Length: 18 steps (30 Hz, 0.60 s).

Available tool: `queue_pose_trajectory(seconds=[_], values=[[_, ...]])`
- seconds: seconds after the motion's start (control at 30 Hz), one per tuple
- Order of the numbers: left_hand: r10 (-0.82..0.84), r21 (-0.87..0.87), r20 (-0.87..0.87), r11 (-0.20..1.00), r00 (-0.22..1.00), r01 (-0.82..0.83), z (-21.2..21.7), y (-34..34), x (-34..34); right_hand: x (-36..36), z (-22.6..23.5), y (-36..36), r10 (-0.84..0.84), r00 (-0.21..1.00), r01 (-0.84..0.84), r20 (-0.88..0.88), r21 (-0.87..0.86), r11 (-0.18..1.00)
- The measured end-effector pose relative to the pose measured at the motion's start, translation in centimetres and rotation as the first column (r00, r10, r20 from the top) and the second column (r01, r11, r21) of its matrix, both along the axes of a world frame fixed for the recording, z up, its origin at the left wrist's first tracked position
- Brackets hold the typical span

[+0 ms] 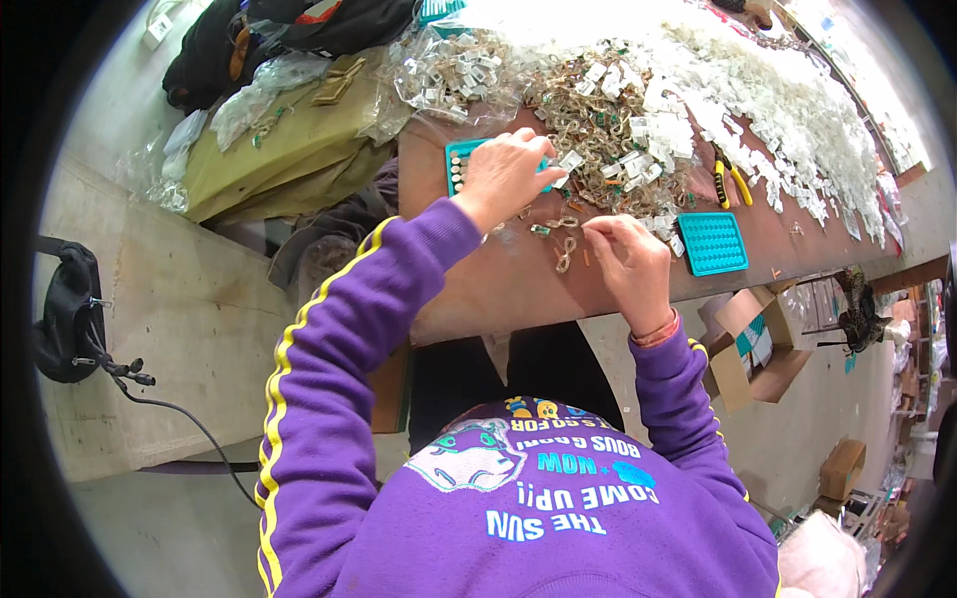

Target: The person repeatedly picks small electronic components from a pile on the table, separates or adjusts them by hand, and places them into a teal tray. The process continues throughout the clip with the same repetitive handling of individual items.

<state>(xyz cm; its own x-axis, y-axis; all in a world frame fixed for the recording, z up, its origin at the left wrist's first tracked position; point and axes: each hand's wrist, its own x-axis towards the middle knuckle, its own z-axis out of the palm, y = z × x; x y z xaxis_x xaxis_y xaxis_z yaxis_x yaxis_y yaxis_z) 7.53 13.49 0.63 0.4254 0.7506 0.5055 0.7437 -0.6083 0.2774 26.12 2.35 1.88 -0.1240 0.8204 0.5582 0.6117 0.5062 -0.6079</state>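
Note:
My left hand (506, 174) reaches over a teal tray (455, 149) with round silvery pieces in its holes, hiding much of it. Its fingers are bent together, and a small clear plastic piece (570, 160) shows right at the fingertips; whether they grip it is unclear. To the right, my right hand (635, 267) is closed in a pinch just above the table; anything between the fingertips is too small to make out. Beside it lie a small coiled wire (566, 254) and a thin orange piece (586, 257). Behind both hands rises a pile of coiled wires with clear plastic parts (608, 125).
A second teal tray (714, 244) with rows of holes sits near the table's (469, 289) front edge. Yellow-and-black pliers (731, 181) lie behind it. White plastic pieces (788, 120) cover the back right. A cardboard box (763, 344) stands below the edge.

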Motion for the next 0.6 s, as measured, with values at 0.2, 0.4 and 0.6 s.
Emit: queue_pose_trajectory(seconds=[0.2, 0.4, 0.6], values=[[0.108, 0.014, -0.109, 0.994, 0.988, -0.107, -1.7, 1.7, 3.5, 0.0, -0.5, -0.4, -0.001, 0.999, 0.001, -0.051, -0.015, 1.000], [0.047, -0.359, 0.470, 0.922, 0.881, 0.143, 0.3, 1.5, 1.6, 0.3, -1.8, 0.3, -0.008, 0.999, 0.010, 0.036, -0.053, 0.999], [0.395, -0.417, 0.887, 0.458, 0.240, 0.785, 1.0, -4.9, -4.3, -2.3, -3.4, 3.3, 0.013, 0.911, -0.042, 0.412, 0.062, 0.997]])
